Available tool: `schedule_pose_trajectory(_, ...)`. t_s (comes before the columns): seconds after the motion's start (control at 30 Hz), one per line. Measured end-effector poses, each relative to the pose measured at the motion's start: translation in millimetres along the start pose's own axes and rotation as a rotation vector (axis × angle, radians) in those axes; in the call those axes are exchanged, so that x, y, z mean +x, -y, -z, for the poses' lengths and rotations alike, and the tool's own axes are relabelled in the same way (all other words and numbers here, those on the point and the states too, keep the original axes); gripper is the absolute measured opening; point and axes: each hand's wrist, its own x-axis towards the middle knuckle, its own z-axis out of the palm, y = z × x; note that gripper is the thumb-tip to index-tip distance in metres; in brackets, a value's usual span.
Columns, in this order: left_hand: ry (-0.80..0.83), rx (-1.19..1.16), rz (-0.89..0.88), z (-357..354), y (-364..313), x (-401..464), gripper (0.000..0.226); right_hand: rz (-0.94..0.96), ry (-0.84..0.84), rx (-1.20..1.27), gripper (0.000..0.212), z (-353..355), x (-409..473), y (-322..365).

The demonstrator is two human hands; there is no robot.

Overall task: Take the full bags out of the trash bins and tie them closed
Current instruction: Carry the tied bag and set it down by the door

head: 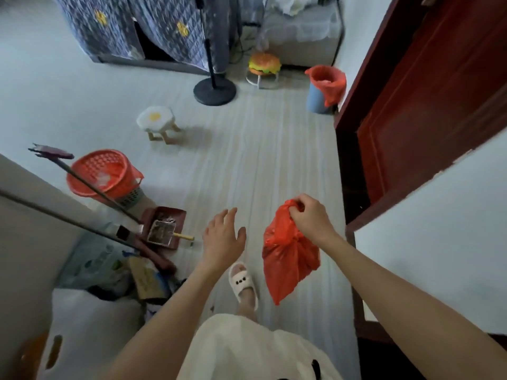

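Right hand [310,218] pinches the gathered neck of a red bag [288,256], fingers curled round the plastic; the bag hangs free of the floor, just beside the person's slippered foot [244,281]. The neck appears twisted or knotted below the grip, though the blur prevents confirming a finished knot. Left hand [223,238] holds nothing, fingers spread and relaxed, near the bag but apart from it.

Status, as judged: one bag is out of its bin and at least gathered shut.

Outstanding: a blue bin [319,96] by the red door [428,105] carries a red liner [327,82] folded over its rim, not yet removed; whether it is full cannot be told. A red basket [105,172] at left also shows a liner with some contents, likewise in place.

Other items noted: dustpan [164,227] with debris, long handles leaning across it, two small stools, a stand base [214,91].

Assessment: roughly a third complete, two bins remaining. The held bag's closure should be verified before it is set down.
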Motion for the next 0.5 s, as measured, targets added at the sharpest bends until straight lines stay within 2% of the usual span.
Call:
schedule_pose_trajectory(0.27,-0.081,-0.047,0.024,80.7,33.4,232.3,0.054,-0.028,-0.003,-0.034,0.017,-40.7,224.8,104.7)
schedule_pose_trajectory(0.5,-0.138,-0.086,0.14,152.7,83.7,374.7,0.052,0.027,0.058,-0.015,0.016,-91.0,381.2,213.1)
